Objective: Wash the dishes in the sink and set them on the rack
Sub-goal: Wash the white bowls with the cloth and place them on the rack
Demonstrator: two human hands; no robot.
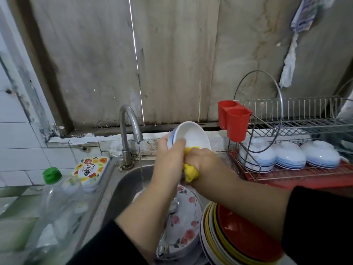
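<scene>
My left hand (170,155) grips the rim of a white bowl with blue bands (193,134), tilted over the steel sink (124,180). My right hand (200,159) holds a yellow cloth (190,172) against the bowl's lower edge. Water runs from the tap (131,127) just left of the bowl. In the sink lie flowered plates (183,217) and a stack of plates with a red one on top (238,240). The wire rack (298,123) to the right holds several upturned white and blue bowls (288,155).
A red cutlery holder (234,119) hangs on the rack's left end. A clear bottle with a green cap (55,199) and a fruit-printed box (89,169) stand left of the sink. A cloth (292,54) hangs on the wall above the rack.
</scene>
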